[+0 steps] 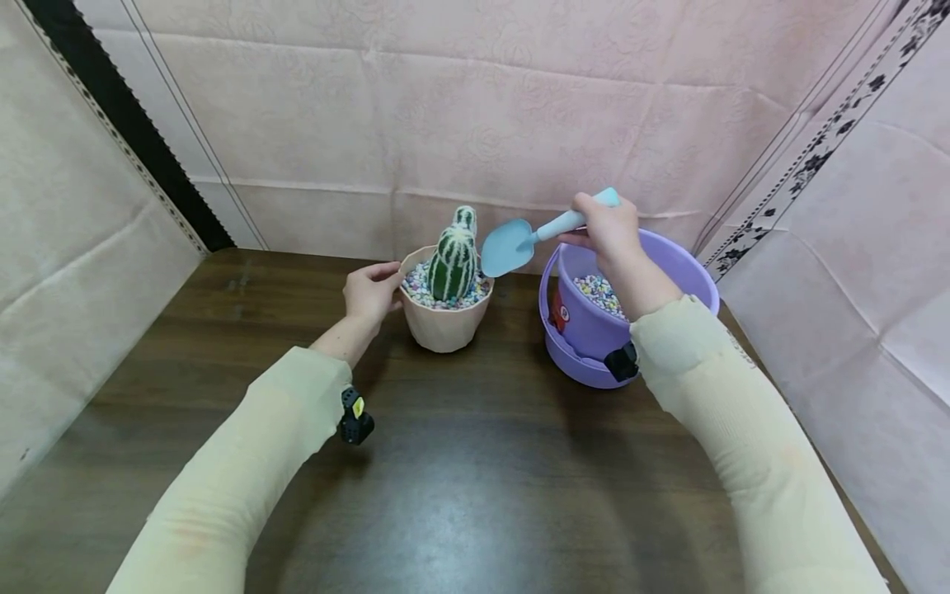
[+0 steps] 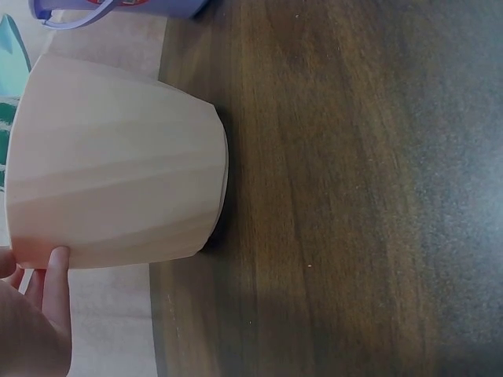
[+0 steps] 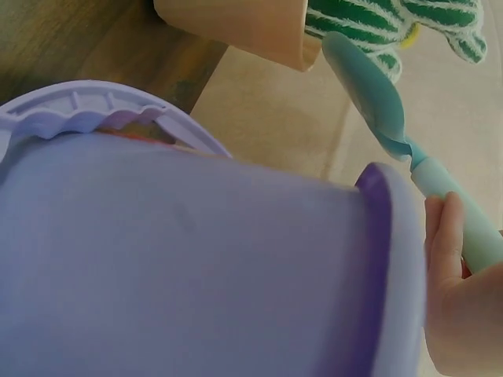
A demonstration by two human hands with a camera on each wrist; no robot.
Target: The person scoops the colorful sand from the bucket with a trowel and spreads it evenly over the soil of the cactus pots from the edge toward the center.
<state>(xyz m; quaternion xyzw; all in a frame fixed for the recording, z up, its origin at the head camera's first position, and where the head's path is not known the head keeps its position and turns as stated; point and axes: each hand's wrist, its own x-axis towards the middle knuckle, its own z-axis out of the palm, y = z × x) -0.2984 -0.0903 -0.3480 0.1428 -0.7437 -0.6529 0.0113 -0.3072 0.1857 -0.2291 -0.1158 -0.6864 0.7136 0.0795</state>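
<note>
A green knitted-looking cactus with white stripes stands in a beige flowerpot, with small pastel pebbles around its base. My left hand pinches the pot's left rim; in the left wrist view its fingers lie against the pot wall. By its handle, my right hand holds a light blue toy trowel above the table. The trowel's blade is tilted at the pot's right rim, close to the cactus. Whether blade and rim touch I cannot tell.
Right of the pot stands a purple bucket with more pastel pebbles inside and its handle hanging down. My right forearm passes over it. Beneath is a dark wooden table; pale cloth hangs behind and at both sides.
</note>
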